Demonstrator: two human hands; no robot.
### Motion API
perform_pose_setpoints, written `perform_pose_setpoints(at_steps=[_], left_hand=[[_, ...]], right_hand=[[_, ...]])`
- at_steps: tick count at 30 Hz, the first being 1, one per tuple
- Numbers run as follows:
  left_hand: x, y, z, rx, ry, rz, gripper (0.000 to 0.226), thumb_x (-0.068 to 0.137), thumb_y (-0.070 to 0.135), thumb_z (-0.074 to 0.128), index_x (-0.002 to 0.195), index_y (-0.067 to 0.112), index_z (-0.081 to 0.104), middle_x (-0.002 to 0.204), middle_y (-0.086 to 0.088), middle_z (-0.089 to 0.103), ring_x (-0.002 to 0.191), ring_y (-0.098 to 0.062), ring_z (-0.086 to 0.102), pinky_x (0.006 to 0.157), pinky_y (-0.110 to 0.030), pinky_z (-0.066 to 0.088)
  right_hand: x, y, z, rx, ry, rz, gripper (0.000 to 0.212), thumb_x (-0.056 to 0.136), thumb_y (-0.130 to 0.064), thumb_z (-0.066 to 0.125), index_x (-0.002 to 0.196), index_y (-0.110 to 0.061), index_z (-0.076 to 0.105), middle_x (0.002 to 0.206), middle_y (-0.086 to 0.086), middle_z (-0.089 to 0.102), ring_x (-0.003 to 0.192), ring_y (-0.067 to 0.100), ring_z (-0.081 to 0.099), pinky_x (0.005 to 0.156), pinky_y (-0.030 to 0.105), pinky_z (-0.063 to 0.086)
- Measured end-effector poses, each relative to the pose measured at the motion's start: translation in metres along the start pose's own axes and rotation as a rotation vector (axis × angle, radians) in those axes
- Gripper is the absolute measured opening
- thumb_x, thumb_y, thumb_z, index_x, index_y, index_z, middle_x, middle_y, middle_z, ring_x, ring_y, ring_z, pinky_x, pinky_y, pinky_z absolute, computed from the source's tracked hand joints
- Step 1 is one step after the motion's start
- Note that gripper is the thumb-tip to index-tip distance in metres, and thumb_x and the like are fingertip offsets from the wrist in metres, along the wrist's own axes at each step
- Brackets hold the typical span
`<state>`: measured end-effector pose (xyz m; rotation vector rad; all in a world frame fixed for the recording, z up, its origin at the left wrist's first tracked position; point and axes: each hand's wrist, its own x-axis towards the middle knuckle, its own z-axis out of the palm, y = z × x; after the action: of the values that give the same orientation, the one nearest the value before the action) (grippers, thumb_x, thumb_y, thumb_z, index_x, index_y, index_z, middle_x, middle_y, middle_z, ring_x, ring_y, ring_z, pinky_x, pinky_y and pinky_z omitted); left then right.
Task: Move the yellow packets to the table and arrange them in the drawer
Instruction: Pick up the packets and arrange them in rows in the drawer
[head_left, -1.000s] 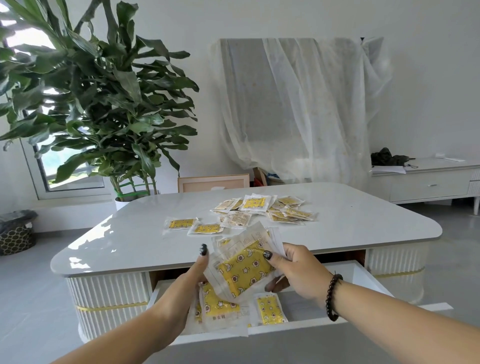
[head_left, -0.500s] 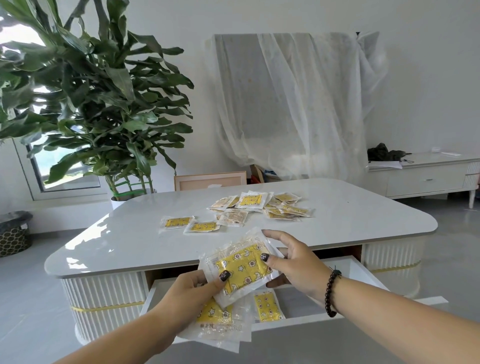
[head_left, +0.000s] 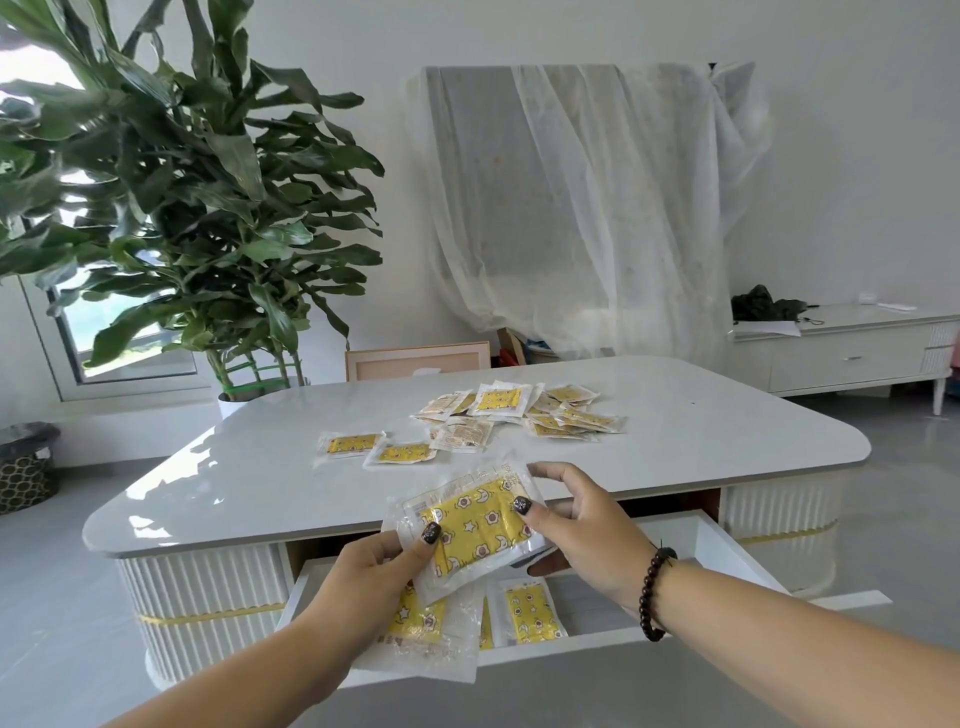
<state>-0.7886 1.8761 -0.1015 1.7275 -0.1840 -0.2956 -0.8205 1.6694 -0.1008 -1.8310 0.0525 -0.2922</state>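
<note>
A yellow patterned packet (head_left: 475, 525) in clear wrap is held flat above the open white drawer (head_left: 722, 545). My left hand (head_left: 374, 577) pinches its lower left corner with the thumb on top. My right hand (head_left: 576, 519) pinches its upper right edge, and seems to hold more packets stacked beneath. Under my left hand hangs another clear-wrapped packet (head_left: 431, 639). A yellow packet (head_left: 530, 610) lies in the drawer. A pile of packets (head_left: 519, 410) and two single packets (head_left: 376, 448) lie on the white table (head_left: 701, 431).
A large potted plant (head_left: 197, 218) stands behind the table's left side. A draped white sheet (head_left: 587, 208) hangs at the back. A low white cabinet (head_left: 852, 353) stands at the right, a dark bin (head_left: 26, 467) at the far left on the floor.
My left hand has closed its thumb onto the packet's corner, and both hands have turned the packet flatter and lifted it slightly over the drawer.
</note>
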Motion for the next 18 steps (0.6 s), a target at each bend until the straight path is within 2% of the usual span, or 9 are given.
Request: perform_pose_setpoints(at_steps=[2,4,6,9,13,16,18], left_hand=[[0.001,0.0001,-0.0003,-0.002,0.03,0.008,0.027,0.093,0.028,0.059,0.09,0.005,0.073,0.084,-0.017,0.076,0.066,-0.027,0.069,0.072,-0.043,0.058],[0.0026,-0.0002,-0.0018,-0.008,0.051,0.009,0.029,0.092,0.03,0.06,0.092,0.004,0.073,0.086,-0.018,0.075,0.071,-0.031,0.068,0.079,-0.047,0.057],[0.004,-0.0008,-0.0031,-0.01,0.055,0.007,0.028,0.093,0.03,0.059,0.095,0.005,0.073,0.086,-0.015,0.076,0.074,-0.03,0.07,0.079,-0.046,0.057],[0.0044,-0.0014,-0.0039,-0.012,0.054,0.002,0.027,0.093,0.029,0.058,0.096,0.007,0.073,0.086,-0.012,0.077,0.075,-0.03,0.071,0.078,-0.044,0.059],[0.0048,-0.0019,-0.0053,0.003,0.061,0.017,0.028,0.093,0.031,0.058,0.097,0.007,0.073,0.087,-0.012,0.077,0.079,-0.032,0.072,0.078,-0.046,0.059],[0.0028,-0.0002,-0.0043,0.008,0.076,0.041,0.027,0.093,0.031,0.058,0.097,0.009,0.074,0.085,-0.01,0.077,0.071,-0.025,0.072,0.067,-0.038,0.06],[0.0015,0.0006,-0.0044,0.034,0.088,0.059,0.027,0.092,0.033,0.059,0.093,0.013,0.076,0.084,-0.012,0.076,0.07,-0.027,0.069,0.072,-0.046,0.058]], right_hand=[[0.0003,0.0012,-0.0009,0.045,0.01,0.001,0.027,0.086,-0.028,0.064,0.108,-0.038,0.054,0.079,0.016,0.065,0.073,0.036,0.06,0.081,0.059,0.052],[0.0008,-0.0015,-0.0022,0.156,0.002,0.027,0.018,0.09,-0.017,0.061,0.105,-0.025,0.056,0.09,0.026,0.065,0.075,0.038,0.064,0.082,0.056,0.054],[0.0009,-0.0041,-0.003,0.242,-0.017,0.062,0.008,0.092,-0.007,0.057,0.1,-0.011,0.058,0.093,0.026,0.064,0.072,0.035,0.066,0.079,0.05,0.057],[-0.0012,-0.0067,-0.0016,0.289,-0.036,0.108,0.006,0.091,0.0,0.056,0.091,0.001,0.062,0.081,0.014,0.059,0.064,0.025,0.067,0.069,0.038,0.06],[-0.0014,-0.0059,-0.0019,0.277,-0.058,0.146,0.01,0.086,0.004,0.062,0.077,0.002,0.061,0.075,0.016,0.063,0.068,0.027,0.069,0.067,0.034,0.06],[-0.0007,-0.0062,-0.0023,0.253,-0.014,0.17,0.013,0.082,0.007,0.064,0.071,0.003,0.06,0.072,0.015,0.063,0.063,0.024,0.069,0.065,0.034,0.06],[-0.0006,-0.0072,-0.0013,0.249,0.027,0.187,0.013,0.081,0.008,0.066,0.071,0.003,0.059,0.076,0.017,0.062,0.059,0.022,0.068,0.058,0.03,0.059]])
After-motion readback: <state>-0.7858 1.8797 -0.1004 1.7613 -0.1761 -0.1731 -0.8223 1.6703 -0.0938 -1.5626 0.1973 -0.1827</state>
